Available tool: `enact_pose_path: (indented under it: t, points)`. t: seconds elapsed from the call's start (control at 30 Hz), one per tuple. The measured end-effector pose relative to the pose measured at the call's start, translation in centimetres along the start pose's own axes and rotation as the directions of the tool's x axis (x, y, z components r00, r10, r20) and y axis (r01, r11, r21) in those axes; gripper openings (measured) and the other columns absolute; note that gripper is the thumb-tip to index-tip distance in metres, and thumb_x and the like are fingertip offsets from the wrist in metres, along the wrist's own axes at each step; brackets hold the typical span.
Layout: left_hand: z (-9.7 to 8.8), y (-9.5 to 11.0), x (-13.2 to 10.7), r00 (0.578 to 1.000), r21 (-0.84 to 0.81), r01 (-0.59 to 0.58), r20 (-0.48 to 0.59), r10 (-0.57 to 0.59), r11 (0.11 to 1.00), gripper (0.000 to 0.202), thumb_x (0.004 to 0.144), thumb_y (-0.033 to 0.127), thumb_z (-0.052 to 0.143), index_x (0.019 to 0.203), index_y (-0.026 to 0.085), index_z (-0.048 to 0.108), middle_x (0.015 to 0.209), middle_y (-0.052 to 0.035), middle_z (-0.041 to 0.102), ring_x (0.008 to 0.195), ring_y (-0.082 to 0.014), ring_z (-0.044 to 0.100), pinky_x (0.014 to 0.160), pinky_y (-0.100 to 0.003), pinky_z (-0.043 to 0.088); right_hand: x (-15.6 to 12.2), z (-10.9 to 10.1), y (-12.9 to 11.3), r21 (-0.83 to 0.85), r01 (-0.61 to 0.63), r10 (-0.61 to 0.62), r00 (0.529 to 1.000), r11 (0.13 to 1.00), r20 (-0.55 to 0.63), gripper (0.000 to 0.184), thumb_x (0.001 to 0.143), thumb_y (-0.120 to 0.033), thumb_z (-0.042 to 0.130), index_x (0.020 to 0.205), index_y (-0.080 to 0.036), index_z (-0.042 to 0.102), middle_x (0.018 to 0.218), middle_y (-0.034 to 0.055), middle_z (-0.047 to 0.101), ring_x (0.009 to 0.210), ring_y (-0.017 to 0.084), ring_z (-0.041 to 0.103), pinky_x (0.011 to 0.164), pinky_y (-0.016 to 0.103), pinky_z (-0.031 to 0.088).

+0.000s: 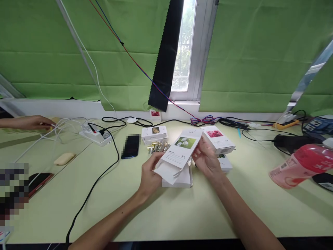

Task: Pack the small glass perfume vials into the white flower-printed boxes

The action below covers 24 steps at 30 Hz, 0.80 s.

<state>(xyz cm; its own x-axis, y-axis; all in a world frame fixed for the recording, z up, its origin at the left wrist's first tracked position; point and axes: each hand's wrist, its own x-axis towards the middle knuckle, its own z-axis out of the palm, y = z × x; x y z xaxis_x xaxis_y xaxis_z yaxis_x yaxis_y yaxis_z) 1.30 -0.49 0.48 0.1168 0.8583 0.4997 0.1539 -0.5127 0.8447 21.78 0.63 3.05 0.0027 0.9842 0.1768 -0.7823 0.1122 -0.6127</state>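
A white cardboard box (182, 152) with a picture of white flowers is held tilted above the table between my two hands. Its flap hangs loose at the near end. My left hand (152, 173) grips the near left edge, fingers closed on it. At the far right edge, my right hand (208, 158) is closed around the box. Below it lies another white box (178, 182), partly covered. Several small shiny metallic pieces (159, 147) lie just behind my left hand. Two stacked white boxes (155, 132) stand behind those pieces.
Right of my right hand, a box with a red flower picture (217, 139) rests on another white box (225, 164). A phone (130, 147), power strip (96, 136) and black cable (100, 180) are leftward. A pink bottle (299, 166) lies right. Another person's hand (39, 122) is far left.
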Motion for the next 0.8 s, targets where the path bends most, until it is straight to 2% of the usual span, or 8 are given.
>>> enact_pose_path:
  t: [0.23, 0.33, 0.43, 0.53, 0.67, 0.8]
  points:
    - [0.1, -0.6, 0.2, 0.989, -0.208, 0.148, 0.052, -0.140, 0.967, 0.024, 0.088, 0.036, 0.067, 0.105, 0.021, 0.068, 0.104, -0.0058, 0.071, 0.094, -0.0224, 0.066, 0.076, -0.028, 0.049, 0.0, 0.0, 0.2, 0.029, -0.013, 0.013, 1.000, 1.000, -0.016, 0.042, 0.063, -0.030, 0.095, 0.089, -0.023, 0.064, 0.066, -0.0091, 0.052, 0.053, 0.005, 0.041, 0.051, 0.015, 0.044]
    - [0.1, -0.9, 0.0, 0.969, -0.288, 0.247, 0.069, -0.237, 0.925, 0.030, 0.093, 0.046, 0.060, 0.111, 0.023, 0.066, 0.100, -0.0048, 0.071, 0.080, -0.0192, 0.064, 0.065, -0.026, 0.046, 0.0, -0.2, 0.2, 0.027, -0.025, 0.025, 1.000, 0.999, -0.014, 0.042, 0.062, -0.030, 0.095, 0.088, -0.023, 0.063, 0.062, -0.0100, 0.050, 0.052, 0.005, 0.041, 0.050, 0.015, 0.043]
    - [0.1, -0.6, -0.3, 0.948, -0.303, 0.313, 0.156, -0.277, 0.900, 0.041, 0.095, 0.054, 0.054, 0.124, 0.025, 0.060, 0.094, -0.0053, 0.071, 0.066, -0.0174, 0.061, 0.055, -0.026, 0.043, 0.2, -0.8, 0.4, 0.011, -0.021, 0.021, 0.999, 1.000, -0.030, 0.041, 0.065, -0.032, 0.094, 0.090, -0.024, 0.063, 0.063, -0.0099, 0.052, 0.051, 0.006, 0.042, 0.049, 0.016, 0.043]
    - [-0.1, -0.3, -0.4, 0.935, -0.291, 0.319, 0.253, -0.249, 0.902, 0.050, 0.095, 0.058, 0.052, 0.133, 0.026, 0.054, 0.100, -0.0090, 0.072, 0.072, -0.0217, 0.066, 0.056, -0.028, 0.047, 0.5, -1.4, 0.9, -0.060, 0.004, -0.007, 0.998, 0.998, -0.056, 0.042, 0.067, -0.037, 0.091, 0.096, -0.026, 0.063, 0.072, -0.0076, 0.062, 0.058, 0.009, 0.054, 0.051, 0.020, 0.045]
    - [-0.4, -0.6, -0.5, 0.932, -0.290, 0.194, 0.353, -0.084, 0.937, 0.059, 0.092, 0.056, 0.059, 0.140, 0.025, 0.049, 0.103, -0.0111, 0.071, 0.090, -0.0260, 0.069, 0.073, -0.033, 0.054, 0.4, -1.4, 1.2, -0.102, -0.009, 0.000, 0.996, 0.995, -0.087, 0.042, 0.069, -0.038, 0.089, 0.098, -0.027, 0.059, 0.088, -0.0039, 0.072, 0.072, 0.015, 0.067, 0.056, 0.024, 0.050]
    - [-0.4, -0.8, -0.5, 0.894, -0.267, 0.106, 0.447, 0.026, 0.958, 0.063, 0.089, 0.044, 0.068, 0.146, 0.026, 0.047, 0.109, -0.0116, 0.070, 0.095, -0.0241, 0.067, 0.086, -0.036, 0.055, 0.0, -0.5, 1.1, -0.143, -0.031, 0.014, 0.993, 0.989, -0.115, 0.048, 0.068, -0.039, 0.089, 0.098, -0.027, 0.054, 0.079, -0.0053, 0.072, 0.073, 0.019, 0.070, 0.058, 0.027, 0.052]
